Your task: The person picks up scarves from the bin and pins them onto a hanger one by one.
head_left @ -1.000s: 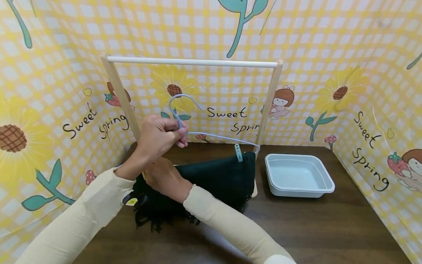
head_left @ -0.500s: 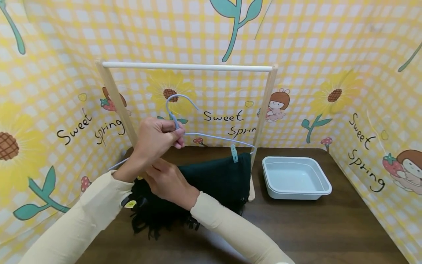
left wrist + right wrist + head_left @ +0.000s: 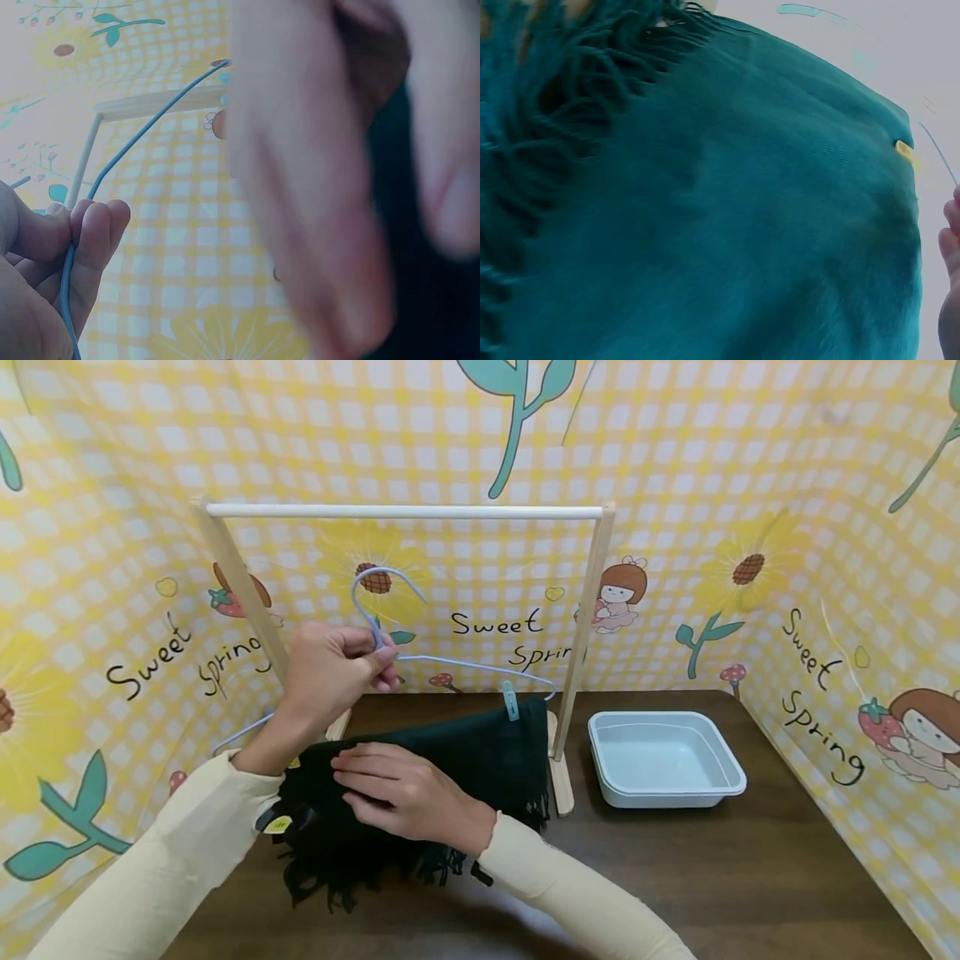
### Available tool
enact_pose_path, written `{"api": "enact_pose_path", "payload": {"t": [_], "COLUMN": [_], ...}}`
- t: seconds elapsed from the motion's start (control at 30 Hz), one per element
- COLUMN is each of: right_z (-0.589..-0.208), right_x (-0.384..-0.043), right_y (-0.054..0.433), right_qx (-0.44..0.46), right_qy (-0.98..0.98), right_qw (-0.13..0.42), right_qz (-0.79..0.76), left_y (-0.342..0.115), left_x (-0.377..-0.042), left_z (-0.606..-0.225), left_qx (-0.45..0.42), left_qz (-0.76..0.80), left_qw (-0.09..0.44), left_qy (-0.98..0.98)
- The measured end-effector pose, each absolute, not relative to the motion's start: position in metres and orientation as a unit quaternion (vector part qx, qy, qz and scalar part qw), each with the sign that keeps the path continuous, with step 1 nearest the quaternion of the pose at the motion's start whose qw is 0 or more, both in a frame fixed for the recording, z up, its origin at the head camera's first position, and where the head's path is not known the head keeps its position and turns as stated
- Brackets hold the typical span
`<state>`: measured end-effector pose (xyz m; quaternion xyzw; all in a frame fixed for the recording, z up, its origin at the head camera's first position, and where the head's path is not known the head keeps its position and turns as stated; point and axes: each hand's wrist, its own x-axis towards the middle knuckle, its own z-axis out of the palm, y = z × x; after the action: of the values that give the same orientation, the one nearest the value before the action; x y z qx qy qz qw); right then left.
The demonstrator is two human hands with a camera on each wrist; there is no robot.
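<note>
My left hand (image 3: 337, 672) pinches a blue wire clothes hanger (image 3: 465, 663) at the neck of its hook. From the hanger hangs a dark green fringed scarf (image 3: 480, 735), its right top corner under a teal clothespin (image 3: 511, 701). At the scarf's left end a yellow clip (image 3: 905, 151) shows in the right wrist view. My right hand (image 3: 412, 793) lies over the front of the scarf, its fingers extended and close together. In the left wrist view, blurred fingers (image 3: 307, 195) of the right hand cover much of the picture.
Behind the hands stands a wooden rack with a white crossbar (image 3: 405, 512). To the right, a pale blue plastic basin (image 3: 667, 795) sits on the dark brown table (image 3: 660, 877). Yellow checked cloth (image 3: 675, 452) encloses the back and sides.
My right hand has come away from beneath the left wrist, moving right, and its fingers have straightened. The left hand keeps its pinch on the hanger. The head view has swung slightly right.
</note>
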<state>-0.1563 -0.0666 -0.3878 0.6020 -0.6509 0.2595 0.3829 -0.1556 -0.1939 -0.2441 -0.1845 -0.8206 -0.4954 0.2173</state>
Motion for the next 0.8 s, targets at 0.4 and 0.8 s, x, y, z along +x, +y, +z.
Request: {"api": "enact_pose_path", "payload": {"t": [0.4, 0.8], "right_z": [-0.405, -0.421], "right_x": [-0.153, -0.163], "right_y": [-0.021, 0.016], "right_qx": [0.598, 0.541], "right_qy": [-0.657, -0.665], "right_qw": [0.333, 0.341], "right_qz": [0.317, 0.386], "left_y": [-0.197, -0.205], "left_x": [-0.16, -0.164], "left_z": [-0.243, -0.235], "left_qx": [-0.17, -0.173], "left_qz": [-0.46, -0.455], "left_qw": [0.242, 0.255], "left_qy": [-0.837, -0.835]}}
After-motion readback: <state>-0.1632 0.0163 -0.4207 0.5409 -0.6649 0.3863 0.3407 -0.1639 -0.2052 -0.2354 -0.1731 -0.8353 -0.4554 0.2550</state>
